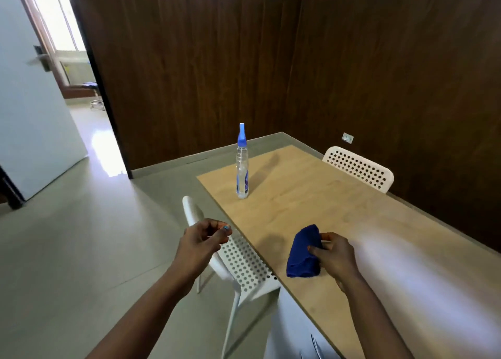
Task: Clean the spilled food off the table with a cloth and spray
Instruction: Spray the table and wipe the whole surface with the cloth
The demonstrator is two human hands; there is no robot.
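A folded dark blue cloth is held over the near part of the light wooden table; my right hand grips its right side with curled fingers. A clear spray bottle with a blue nozzle stands upright near the table's far left corner, well beyond both hands. My left hand hovers over the back of a white chair, left of the table edge, fingers loosely curled and holding nothing. I see no spilled food on the tabletop.
A white perforated chair stands tucked at the table's left side below my left hand. Another white chair is at the far right side. Dark wood-panelled walls enclose the corner. An open white door is at the left.
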